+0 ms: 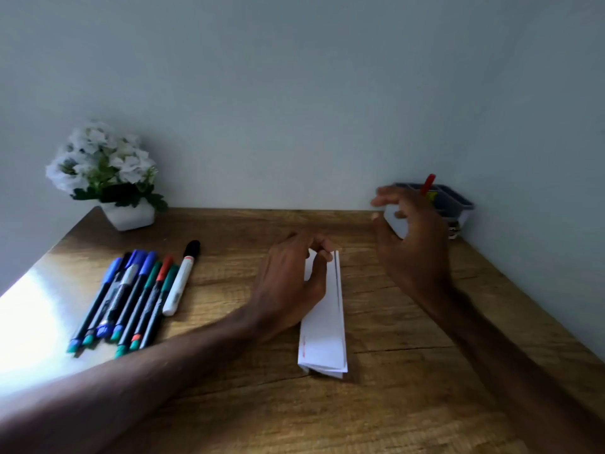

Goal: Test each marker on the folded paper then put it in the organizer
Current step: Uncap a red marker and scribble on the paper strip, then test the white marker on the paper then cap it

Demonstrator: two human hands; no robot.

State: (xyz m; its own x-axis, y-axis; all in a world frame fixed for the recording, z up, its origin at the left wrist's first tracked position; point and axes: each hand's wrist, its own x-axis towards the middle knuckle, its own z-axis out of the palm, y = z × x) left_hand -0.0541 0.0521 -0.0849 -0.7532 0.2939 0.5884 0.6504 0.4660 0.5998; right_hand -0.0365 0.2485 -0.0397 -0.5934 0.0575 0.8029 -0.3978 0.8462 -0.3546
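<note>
A folded white paper (325,326) lies lengthwise in the middle of the wooden table, with a thin dark line along its right side and small red marks at its left edge. My left hand (291,280) rests on the paper's far end, fingers pressing it down. My right hand (412,237) hovers with fingers spread and nothing in them, just in front of the dark organizer (458,204) at the back right. A red marker (428,184) stands in the organizer. Several markers (131,299) with blue, green and red caps lie at the left, beside a white marker with a black cap (181,278).
A white pot of white flowers (108,178) stands at the table's back left corner. The wall runs right behind the table. Bright glare covers the table's left edge (26,322). The table's right edge (556,322) slants close to my right forearm.
</note>
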